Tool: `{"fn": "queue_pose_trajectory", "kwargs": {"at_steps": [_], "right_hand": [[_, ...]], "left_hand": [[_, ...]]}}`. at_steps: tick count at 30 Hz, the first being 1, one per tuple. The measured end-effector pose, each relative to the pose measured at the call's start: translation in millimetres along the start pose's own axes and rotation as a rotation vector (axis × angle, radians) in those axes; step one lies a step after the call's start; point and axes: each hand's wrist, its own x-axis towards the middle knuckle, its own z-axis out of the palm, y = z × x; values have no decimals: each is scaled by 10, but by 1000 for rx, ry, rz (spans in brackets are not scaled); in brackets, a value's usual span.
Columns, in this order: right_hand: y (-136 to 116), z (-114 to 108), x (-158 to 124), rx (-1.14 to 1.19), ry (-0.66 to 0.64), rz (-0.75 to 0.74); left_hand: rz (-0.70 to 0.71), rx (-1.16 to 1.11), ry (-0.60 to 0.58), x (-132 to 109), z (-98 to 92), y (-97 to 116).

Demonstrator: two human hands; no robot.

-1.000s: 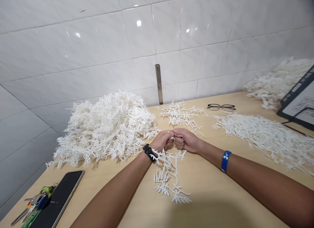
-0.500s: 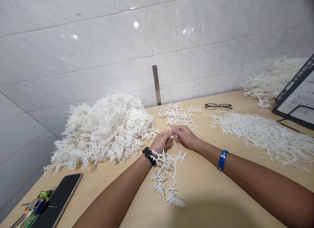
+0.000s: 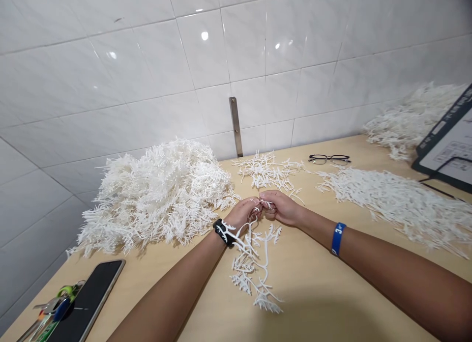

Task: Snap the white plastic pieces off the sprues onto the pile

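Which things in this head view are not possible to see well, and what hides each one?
In the head view:
Where the fingers grip the white branch: hidden by the left hand and right hand.
Watch face: covered by the branch.
Phone and keys: cut off by the bottom edge.
Printed sheet: cut off by the right edge, its writing too small.

Glossy white ceramic tiles [image 3: 206, 62] cover the wall behind the light wood tabletop [image 3: 332, 293], their thin grey joints forming a slanted grid. Small bright reflections [image 3: 204, 36] of lights sit on the glaze. A narrow stainless steel strip [image 3: 236, 127] stands upright on the tiles, reaching down to the tabletop's far edge. Toward the left, a long diagonal line [image 3: 39, 167] looks like a corner between two tiled walls. The light is bright and even.
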Motion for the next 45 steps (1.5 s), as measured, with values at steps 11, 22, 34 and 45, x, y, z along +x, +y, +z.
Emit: {"fn": "queue_pose_trajectory", "kwargs": {"at_steps": [11, 22, 34, 45], "right_hand": [[-13, 6, -32, 40, -95, 63], [-28, -11, -47, 107, -251, 169], [-146, -132, 31, 282, -42, 95], [-196, -59, -10, 377, 51, 143]], "left_hand": [[-30, -85, -172, -28, -21, 96], [-98, -134, -342, -60, -114, 132], [-84, -238, -41, -5, -249, 187], [-40, -92, -13, -4, -209, 156]]}}
